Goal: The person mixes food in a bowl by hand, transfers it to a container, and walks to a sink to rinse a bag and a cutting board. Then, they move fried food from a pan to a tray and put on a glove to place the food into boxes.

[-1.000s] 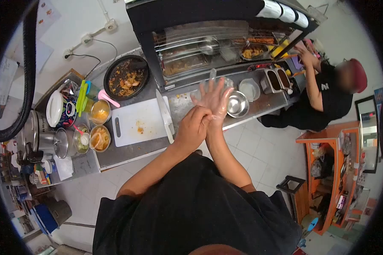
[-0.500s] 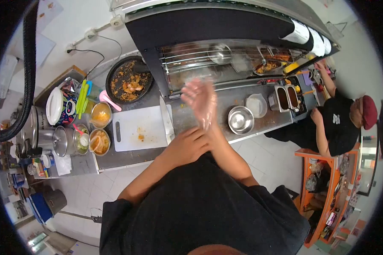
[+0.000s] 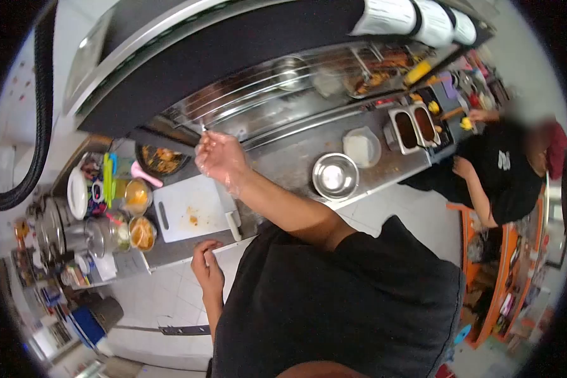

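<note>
My right hand [image 3: 223, 160], in a clear plastic glove, is raised over the counter by the lower left end of the black-framed display case [image 3: 252, 113]. Its fingers are bent and a little apart, and I see nothing held in them. Below it lies a white cutting board [image 3: 176, 220] with orange food scraps. Most of the knife [image 3: 233, 219] at the board's right edge is hidden under my right hand and wrist. My bare left hand [image 3: 206, 261] hangs low in front of the counter edge, fingers loosely curled, holding nothing.
At the left are a black pan [image 3: 151, 162] of cooked food, a bowl [image 3: 142, 233] of orange pieces and a pink utensil [image 3: 146, 174]. A steel bowl [image 3: 335, 176] and a plastic tub [image 3: 359, 148] stand to the right. A co-worker [image 3: 504, 170] stands at the far right.
My hands have parted. The gloved right hand has moved left towards the case's end; the left hand has let go of the right wrist and dropped below the counter edge. The view has turned.
</note>
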Demonstrator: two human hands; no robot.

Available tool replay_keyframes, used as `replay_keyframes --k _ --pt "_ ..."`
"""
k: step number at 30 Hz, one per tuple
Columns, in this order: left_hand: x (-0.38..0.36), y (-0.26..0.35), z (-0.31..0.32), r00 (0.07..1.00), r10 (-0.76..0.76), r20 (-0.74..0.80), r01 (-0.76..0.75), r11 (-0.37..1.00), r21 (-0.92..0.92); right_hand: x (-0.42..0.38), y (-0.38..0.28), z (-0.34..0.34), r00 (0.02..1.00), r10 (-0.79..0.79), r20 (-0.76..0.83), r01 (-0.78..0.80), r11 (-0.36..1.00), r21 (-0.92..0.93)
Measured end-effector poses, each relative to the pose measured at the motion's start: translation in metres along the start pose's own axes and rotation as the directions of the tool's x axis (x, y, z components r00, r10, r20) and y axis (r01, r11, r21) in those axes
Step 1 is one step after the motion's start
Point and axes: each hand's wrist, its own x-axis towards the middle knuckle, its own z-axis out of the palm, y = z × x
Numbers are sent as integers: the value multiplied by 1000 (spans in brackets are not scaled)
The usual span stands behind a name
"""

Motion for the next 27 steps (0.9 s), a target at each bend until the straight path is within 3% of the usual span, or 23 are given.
replay_keyframes --k 8,13,14,17,21,27 --pt "-22 -3 36 990 -136 -42 132 987 -90 -46 -79 10 997 -83 -7 82 994 -77" --pt "-17 11 56 989 -148 27 149 986 -71 -66 -120 11 977 -120 177 123 992 -2" --pt "-16 13 59 988 -150 29 152 986 -68 -70 -129 11 985 -117 131 113 993 34" --pt "-11 19 68 988 -153 17 153 985 -80 -86 -154 16 973 -170 157 169 985 17" --pt "-6 28 73 982 -165 97 162 986 33 -102 -198 11 939 -134 317 145 989 -11" --pt "-6 24 75 975 -176 133 180 984 -15 -124 -244 19 928 -255 273 281 958 -59"
